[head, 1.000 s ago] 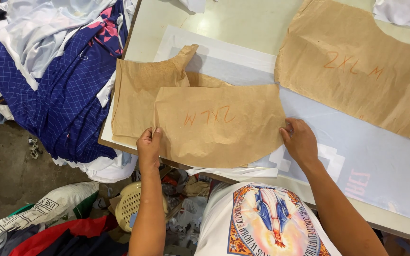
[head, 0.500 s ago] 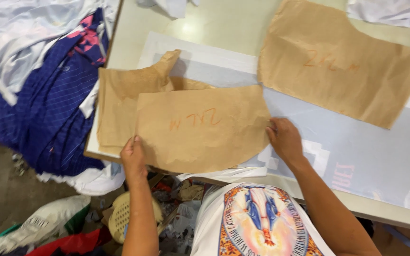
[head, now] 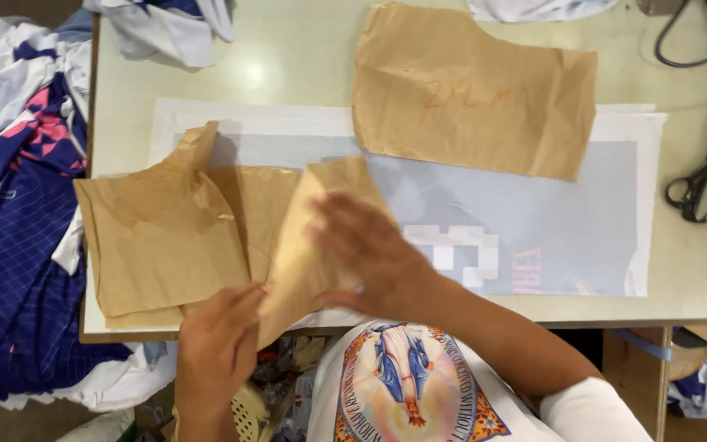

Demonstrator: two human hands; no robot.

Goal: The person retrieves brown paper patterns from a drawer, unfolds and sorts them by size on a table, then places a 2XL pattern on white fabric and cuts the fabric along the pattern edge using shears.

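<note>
My left hand (head: pixel 216 340) grips the near edge of a brown paper pattern piece (head: pixel 308 237) at the table's front edge. My right hand (head: pixel 366 254), blurred with motion, lies over the same piece, which is folded up and leftward. Under it lies a second brown paper pattern (head: pixel 161 237), creased, at the table's left. A third, larger brown pattern (head: pixel 476 90) rests flat at the back. All lie on a pale grey printed fabric sheet (head: pixel 550 213) with white borders.
Black scissors (head: pixel 705 180) lie at the table's right edge. A black cable (head: pixel 681 45) loops at the back right. Blue, white and pink garments (head: pixel 18 205) hang in a pile left of the table (head: pixel 288 57). White cloth (head: pixel 169 24) sits at the back left.
The front pattern piece lay flat under both hands; now my right hand has swept leftward across it, folding it over. The view has shifted right.
</note>
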